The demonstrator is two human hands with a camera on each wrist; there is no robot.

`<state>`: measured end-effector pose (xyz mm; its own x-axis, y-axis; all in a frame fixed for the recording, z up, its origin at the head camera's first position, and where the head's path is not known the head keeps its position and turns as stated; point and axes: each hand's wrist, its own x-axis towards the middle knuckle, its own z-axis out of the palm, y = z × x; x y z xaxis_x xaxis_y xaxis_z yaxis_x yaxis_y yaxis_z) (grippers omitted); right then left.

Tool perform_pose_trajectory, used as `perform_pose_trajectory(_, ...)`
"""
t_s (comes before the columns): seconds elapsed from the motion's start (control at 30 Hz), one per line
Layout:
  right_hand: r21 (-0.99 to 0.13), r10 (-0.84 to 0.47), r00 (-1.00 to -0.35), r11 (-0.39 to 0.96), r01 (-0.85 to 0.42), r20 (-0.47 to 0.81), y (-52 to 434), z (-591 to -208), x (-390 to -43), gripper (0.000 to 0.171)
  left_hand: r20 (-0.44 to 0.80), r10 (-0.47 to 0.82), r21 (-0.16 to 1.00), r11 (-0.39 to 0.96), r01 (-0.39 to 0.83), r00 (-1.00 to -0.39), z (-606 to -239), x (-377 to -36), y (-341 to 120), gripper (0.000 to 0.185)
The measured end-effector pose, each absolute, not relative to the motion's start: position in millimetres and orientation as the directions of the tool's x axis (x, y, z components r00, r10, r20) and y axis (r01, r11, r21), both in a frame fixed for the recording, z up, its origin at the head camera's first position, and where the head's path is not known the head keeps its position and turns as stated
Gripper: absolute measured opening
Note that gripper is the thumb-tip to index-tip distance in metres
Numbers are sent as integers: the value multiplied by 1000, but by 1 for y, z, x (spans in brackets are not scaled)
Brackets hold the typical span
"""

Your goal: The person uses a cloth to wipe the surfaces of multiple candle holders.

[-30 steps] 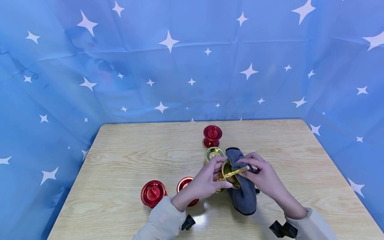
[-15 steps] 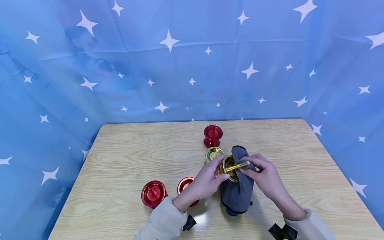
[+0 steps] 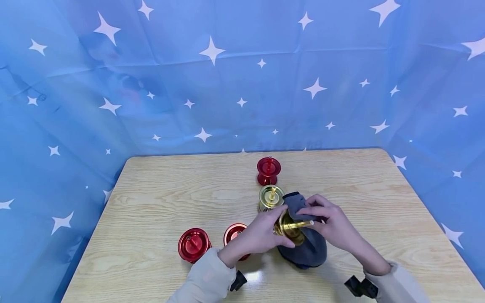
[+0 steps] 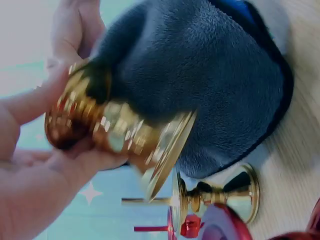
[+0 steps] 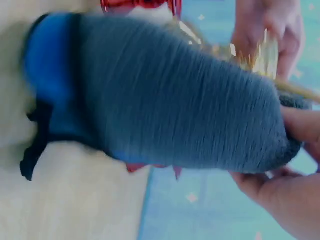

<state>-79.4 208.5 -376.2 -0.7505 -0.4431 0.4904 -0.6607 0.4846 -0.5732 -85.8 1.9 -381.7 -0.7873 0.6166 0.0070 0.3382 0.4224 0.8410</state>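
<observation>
My left hand [image 3: 261,235] grips a shiny gold candle holder [image 3: 298,239] by its stem and base. It is held tilted, its cup and long central rod pointing right. My right hand [image 3: 335,221] pinches a grey plush cloth [image 3: 312,250] with black edging, bunched against the cup's rim. In the left wrist view the cloth [image 4: 215,90] lies against the flared gold rim [image 4: 172,155], and fingers wrap the rounded base. The right wrist view shows the cloth [image 5: 175,95] hanging blurred from my fingers, its blue side turned out at one end; it hides much of the holder.
A second gold candle holder [image 3: 271,196] stands just beyond my left hand, with a red one [image 3: 269,167] behind it. Two more red holders, one at the left [image 3: 194,244] and one [image 3: 232,232] partly behind my left forearm, stand on the wooden table [image 3: 159,189].
The held gold holder has dipped slightly towards me and turned a little. The cloth's pinched top has shifted left and down over the rim, and its hanging part has swung and changed shape.
</observation>
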Motion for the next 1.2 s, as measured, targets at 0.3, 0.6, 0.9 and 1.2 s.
perform_pose_trajectory(0.3,-499,-445,-752,565,-657,487,206,-374,-83,43,-29,599,894,374,247,-800,-381,-84,1,75)
perform_pose_trajectory(0.6,-799,-233,-938,495,-341,256,193,-377,-65,19,48,487,941,271,203,-872,-385,-92,-5,67)
perform_pose_trajectory(0.9,-838,-138,-972,493,-233,188,186,-375,-59,21,85,483,857,411,311,-872,-385,-90,-4,79)
perform_pose_trajectory(1.2,-724,-287,-891,520,-454,352,192,-375,-68,23,32,532,949,250,192,-846,-381,-92,-9,72)
